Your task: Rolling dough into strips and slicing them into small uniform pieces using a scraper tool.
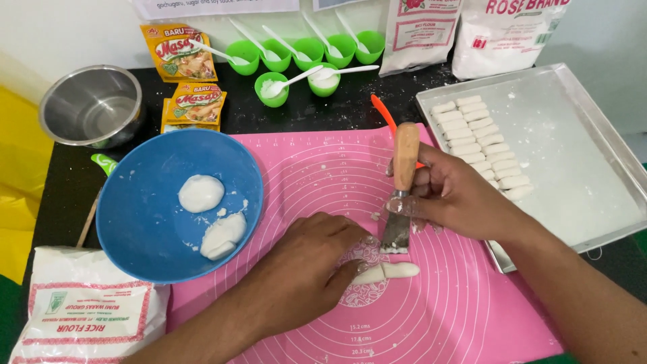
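Two white dough lumps (pixel 210 214) in blue bowl (pixel 135 222), left of pink mat (pixel 458 303); left hand (pixel 306 269) curled loosely over dough roll (pixel 391 271), fingertips pressing its left end; right hand (pixel 451 195) clenched on wooden-handled scraper (pixel 401 195), blade upright just above roll; white flour bag (pixel 87 313) bottom left; two orange sachets (pixel 185 74) behind bowl; two white bags (pixel 465 30) behind tray (pixel 579 202) of cut pieces (pixel 482 145).

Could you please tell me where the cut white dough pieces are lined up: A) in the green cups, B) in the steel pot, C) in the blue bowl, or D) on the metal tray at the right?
D: the cut dough pieces lie in rows on the metal tray, while the blue bowl holds only two larger lumps, and the right hand holds a scraper over the pink mat.
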